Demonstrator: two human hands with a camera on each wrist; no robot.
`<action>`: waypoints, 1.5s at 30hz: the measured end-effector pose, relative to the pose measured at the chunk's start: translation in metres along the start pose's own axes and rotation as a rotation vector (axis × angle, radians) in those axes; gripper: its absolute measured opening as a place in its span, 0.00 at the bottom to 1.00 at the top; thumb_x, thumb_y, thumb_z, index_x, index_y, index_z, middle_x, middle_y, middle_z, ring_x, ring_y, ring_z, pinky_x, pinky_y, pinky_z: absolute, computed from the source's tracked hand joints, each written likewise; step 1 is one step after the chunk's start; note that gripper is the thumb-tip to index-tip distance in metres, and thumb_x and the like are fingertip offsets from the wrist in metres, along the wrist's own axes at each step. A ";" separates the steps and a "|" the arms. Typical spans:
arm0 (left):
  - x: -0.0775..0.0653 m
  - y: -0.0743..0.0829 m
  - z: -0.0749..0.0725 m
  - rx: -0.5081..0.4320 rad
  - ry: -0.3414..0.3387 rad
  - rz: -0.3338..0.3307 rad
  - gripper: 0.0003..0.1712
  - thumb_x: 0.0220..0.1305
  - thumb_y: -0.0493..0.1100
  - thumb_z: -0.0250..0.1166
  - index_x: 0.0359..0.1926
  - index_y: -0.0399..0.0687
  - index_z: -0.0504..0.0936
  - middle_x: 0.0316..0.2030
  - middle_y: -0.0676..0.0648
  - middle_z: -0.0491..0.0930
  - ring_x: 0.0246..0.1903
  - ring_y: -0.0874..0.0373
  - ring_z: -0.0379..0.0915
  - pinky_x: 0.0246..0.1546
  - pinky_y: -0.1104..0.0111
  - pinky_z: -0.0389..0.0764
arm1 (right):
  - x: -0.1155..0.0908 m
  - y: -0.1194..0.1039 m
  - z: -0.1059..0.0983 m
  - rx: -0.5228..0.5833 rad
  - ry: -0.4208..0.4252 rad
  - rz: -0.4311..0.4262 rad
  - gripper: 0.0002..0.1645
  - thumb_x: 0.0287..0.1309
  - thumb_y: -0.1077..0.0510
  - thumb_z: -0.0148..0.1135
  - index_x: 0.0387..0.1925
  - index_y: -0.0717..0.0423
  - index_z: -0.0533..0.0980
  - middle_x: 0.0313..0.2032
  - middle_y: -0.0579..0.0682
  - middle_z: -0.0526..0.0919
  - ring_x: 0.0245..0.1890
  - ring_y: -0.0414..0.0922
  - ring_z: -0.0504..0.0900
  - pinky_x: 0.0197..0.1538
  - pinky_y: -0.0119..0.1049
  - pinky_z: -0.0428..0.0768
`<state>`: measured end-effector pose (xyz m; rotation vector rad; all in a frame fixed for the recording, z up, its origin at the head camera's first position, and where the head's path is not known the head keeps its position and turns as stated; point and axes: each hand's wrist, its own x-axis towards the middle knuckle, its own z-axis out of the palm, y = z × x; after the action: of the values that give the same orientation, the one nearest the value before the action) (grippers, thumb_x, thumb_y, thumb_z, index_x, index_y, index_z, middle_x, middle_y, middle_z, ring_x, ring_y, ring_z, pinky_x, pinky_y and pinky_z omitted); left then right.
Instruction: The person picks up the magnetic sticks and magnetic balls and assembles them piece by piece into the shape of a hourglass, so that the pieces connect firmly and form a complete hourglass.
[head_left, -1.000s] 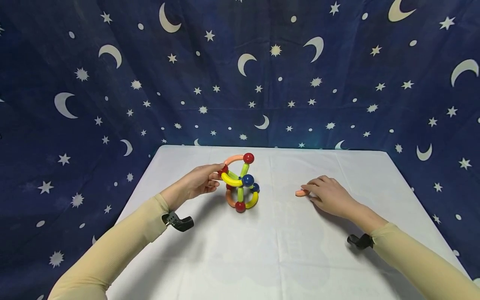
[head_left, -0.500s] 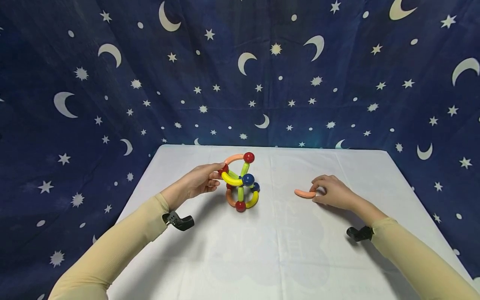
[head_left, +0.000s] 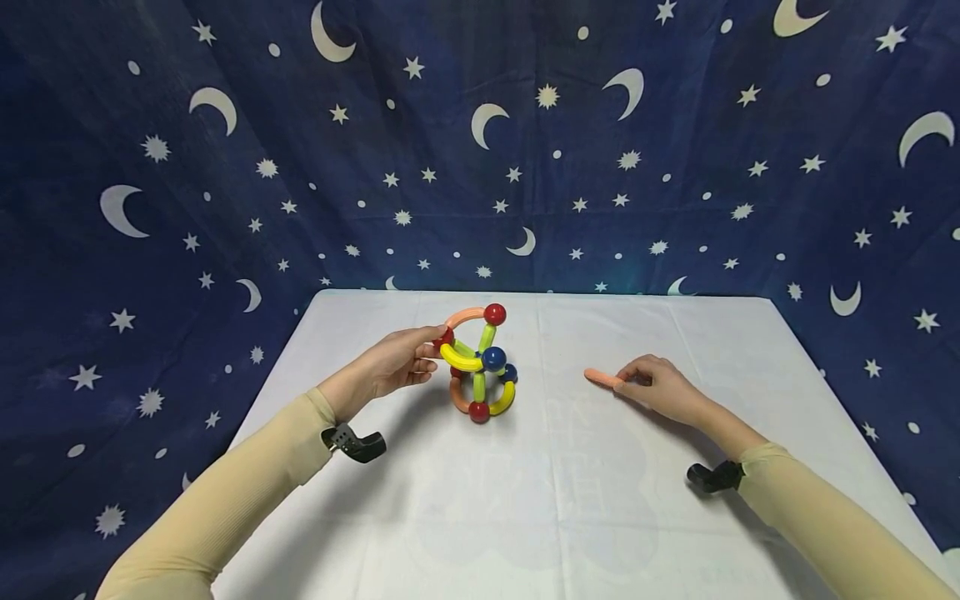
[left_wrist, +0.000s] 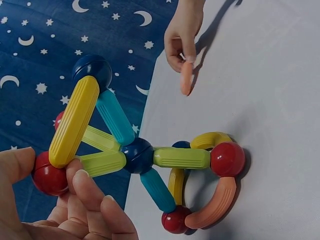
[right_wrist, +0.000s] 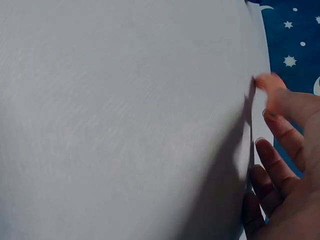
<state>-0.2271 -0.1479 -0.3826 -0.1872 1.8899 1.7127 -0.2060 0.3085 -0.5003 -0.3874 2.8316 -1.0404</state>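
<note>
My left hand point(head_left: 392, 364) pinches a red ball point(left_wrist: 50, 174) on the upper left of a magnetic stick-and-ball structure point(head_left: 479, 387). Curved yellow and orange sticks join balls into an upper and a lower ring, linked by straight green and teal sticks through a central blue ball point(left_wrist: 137, 155). The lower ring rests on the white cloth. To the right of it, my right hand point(head_left: 663, 389) pinches one end of a loose curved orange stick point(head_left: 601, 378) between thumb and fingers. Its free end points left toward the structure. In the right wrist view this stick is blurred.
A white cloth covers the table point(head_left: 487, 517). Behind it hangs a dark blue curtain point(head_left: 450, 150) with moons and stars. Black wrist straps point(head_left: 358, 444) show at both sleeves.
The right hand let the orange stick lie on the cloth half a second ago, shifted its fingers, and now grips its right end, with the stick turned. The left hand has stayed at the structure.
</note>
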 end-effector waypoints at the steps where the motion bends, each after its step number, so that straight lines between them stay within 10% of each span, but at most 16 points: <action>1: 0.000 0.000 0.000 0.000 0.001 0.000 0.26 0.73 0.58 0.61 0.61 0.46 0.77 0.36 0.50 0.81 0.30 0.58 0.74 0.36 0.70 0.78 | 0.001 0.000 0.000 0.008 0.004 -0.004 0.18 0.68 0.45 0.67 0.46 0.55 0.84 0.47 0.53 0.81 0.47 0.51 0.74 0.47 0.47 0.73; 13: 0.000 0.000 0.000 -0.012 0.008 0.003 0.27 0.74 0.57 0.61 0.63 0.45 0.75 0.36 0.50 0.79 0.29 0.59 0.75 0.39 0.68 0.79 | 0.003 -0.003 -0.007 -0.146 0.023 0.037 0.17 0.70 0.42 0.63 0.36 0.49 0.85 0.43 0.51 0.81 0.47 0.53 0.74 0.49 0.52 0.71; 22: 0.000 0.000 0.001 -0.006 0.003 0.005 0.27 0.74 0.57 0.60 0.63 0.45 0.75 0.35 0.51 0.79 0.31 0.57 0.74 0.40 0.68 0.78 | 0.016 -0.003 -0.005 -0.090 0.035 0.112 0.26 0.71 0.42 0.60 0.55 0.57 0.84 0.51 0.58 0.83 0.50 0.56 0.81 0.52 0.55 0.78; 32: -0.001 0.001 0.002 0.000 0.001 0.005 0.26 0.74 0.58 0.61 0.62 0.45 0.78 0.37 0.49 0.79 0.32 0.57 0.74 0.37 0.69 0.78 | 0.020 -0.021 0.001 -0.146 0.025 0.169 0.23 0.68 0.43 0.64 0.51 0.56 0.87 0.43 0.53 0.86 0.44 0.51 0.81 0.43 0.49 0.80; 45: -0.002 0.002 0.002 0.003 0.005 0.003 0.29 0.74 0.58 0.61 0.64 0.43 0.74 0.38 0.48 0.80 0.30 0.58 0.75 0.38 0.69 0.79 | 0.019 -0.039 0.013 -0.201 0.107 0.106 0.18 0.64 0.46 0.70 0.44 0.56 0.86 0.35 0.49 0.86 0.43 0.53 0.76 0.45 0.51 0.75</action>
<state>-0.2255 -0.1465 -0.3800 -0.1880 1.8974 1.7126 -0.2136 0.2663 -0.4850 -0.1996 3.0250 -0.7831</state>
